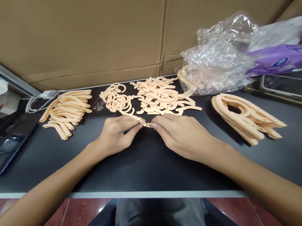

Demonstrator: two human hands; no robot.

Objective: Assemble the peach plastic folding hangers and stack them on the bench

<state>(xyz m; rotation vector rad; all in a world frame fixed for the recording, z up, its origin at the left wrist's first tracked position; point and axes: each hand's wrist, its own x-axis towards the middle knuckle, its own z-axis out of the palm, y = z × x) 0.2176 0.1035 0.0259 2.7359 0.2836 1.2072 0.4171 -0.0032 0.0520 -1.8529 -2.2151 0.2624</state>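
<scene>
Left hand and right hand, each pinched closed on 1 end of a thin peach strip, steady it over the dark table, just before the loose pile

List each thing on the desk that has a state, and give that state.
Left hand, pinching the peach strip.
Right hand, pinching its other end.
Plastic bag, crumpled, holding pieces.
Middle heap, loose and tangled.
Left pile, roughly stacked.
Right stack, tidy, fanned.
Left phone, screen dark.
</scene>
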